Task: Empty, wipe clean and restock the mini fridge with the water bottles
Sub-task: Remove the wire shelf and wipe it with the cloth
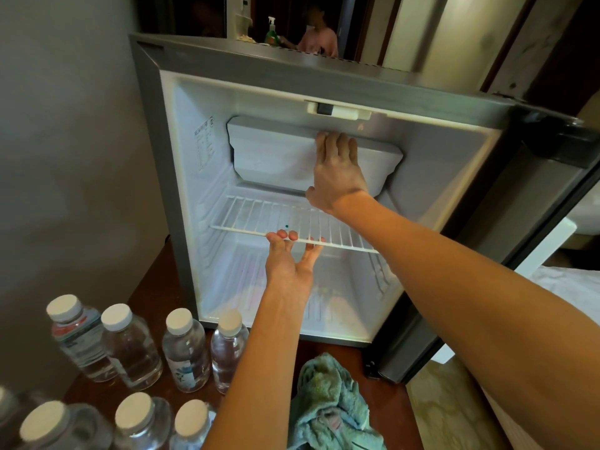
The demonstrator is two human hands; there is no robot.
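Indoors, left grip (287, 264) curled round wire shelf (246, 216), right grip (337, 170) flat on freezer box (269, 151), bottles (186, 349) on wooden tabletop (149, 280)

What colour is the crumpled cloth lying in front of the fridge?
The cloth is pale blue-green. It shows best in the head view, the only one here.

Mini fridge (152, 131) casing brushed grey metal, liner smooth glossy white plastic. Wire shelf (341, 222) white-coated metal. Water bottles (185, 355) clear glossy plastic, matt white caps. Cloth (328, 401) teal rough terry. Desk (383, 417) glossy reddish wood.
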